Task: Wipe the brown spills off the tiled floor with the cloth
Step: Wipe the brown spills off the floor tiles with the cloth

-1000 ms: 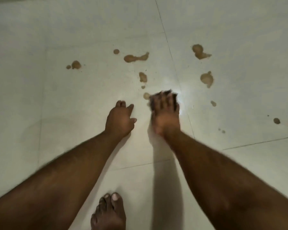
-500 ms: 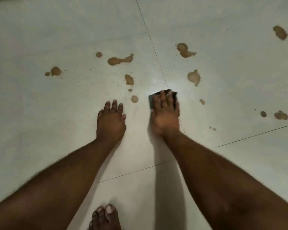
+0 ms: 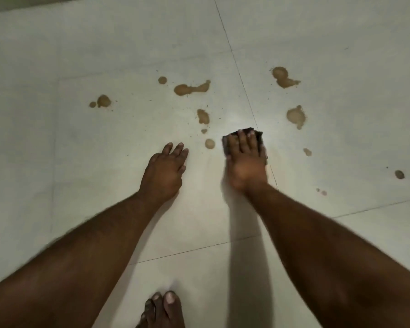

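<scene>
Head view: the right hand [image 3: 245, 162] lies flat on a dark cloth [image 3: 230, 144], fingers straight and pressing it to the tiled floor [image 3: 104, 185] just right of centre, close to a grout line. The grip here is a flat palm press, not a pinch. The left hand [image 3: 165, 172] rests on the floor to the left, fingers relaxed, holding nothing.

The cloth looks small, folded, soft and light; it should bunch or slide under the palm, so pressing across its whole top suits it better than taking an edge.

Brown spills [image 3: 191, 89] lie scattered further off and to both sides; the nearest round spot [image 3: 209, 143] sits just left of the cloth. They look wet and thin, likely to smear. A bare foot [image 3: 162, 311] shows at the near edge.
</scene>
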